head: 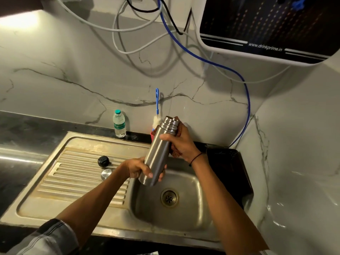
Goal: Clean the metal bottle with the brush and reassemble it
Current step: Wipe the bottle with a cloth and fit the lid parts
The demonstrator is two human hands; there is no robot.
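Head view, looking down on a steel sink unit set in a dark counter against a marble-patterned wall. At far left a striped sleeve (pixel 49 238) shows at the bottom edge. On the ribbed draining board (pixel 73 181) lie two loose parts, just beside each other — a black cap (pixel 103 161) and a round steel lid (pixel 106 174). Behind the board, on the counter by the wall, a clear plastic water bottle (pixel 119 124) with a green cap stands upright.

The left hand (pixel 137 169) grips the lower end of the metal bottle (pixel 159 153), fingers curled round its base, thumb across the front. The bottle is held above the sink basin (pixel 184 214), tilted so its open threaded mouth points up and to the right, with no cap on it. Behind the mouth, a brush (pixel 156 105) with a blue handle and pale bristles stands upright in a small red holder by the wall.

The right hand (pixel 181 142) wraps round the bottle's upper body just below the neck, pressing a brown cloth (pixel 176 151) against the far side — how much of the cloth it holds I cannot tell. A black band circles the right wrist. Further right sits a black tray (pixel 230 162) on the counter, and a blue hose (pixel 246 100) runs down the wall from a mounted water purifier (pixel 276 24).
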